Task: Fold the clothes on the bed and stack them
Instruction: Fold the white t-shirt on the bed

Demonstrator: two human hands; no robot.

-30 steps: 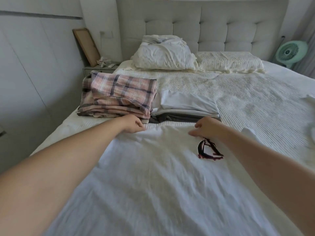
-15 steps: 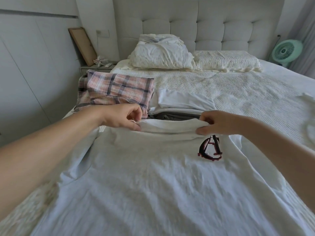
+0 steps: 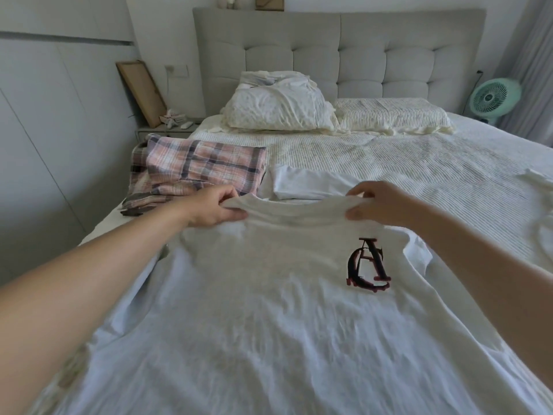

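a white t-shirt (image 3: 269, 310) with a dark red and black monogram (image 3: 368, 265) on the chest is spread over the near part of the bed (image 3: 419, 181) and is held up at its neckline. the left side of the collar is pinched by the left hand (image 3: 215, 209), thumb on top and fingers curled beneath the fabric; the right side of the collar is gripped by the right hand (image 3: 377, 206) in the same way, so that the collar edge is stretched between the two. just beyond the collar, a folded white garment (image 3: 305, 182) is seen lying on the striped bedspread, and beside it to the left a folded pink plaid garment (image 3: 197, 169) is laid near the bed's edge. two pillows (image 3: 278, 106) are propped at the padded headboard (image 3: 338, 49), and a green fan (image 3: 493, 98) is stood at the far right.
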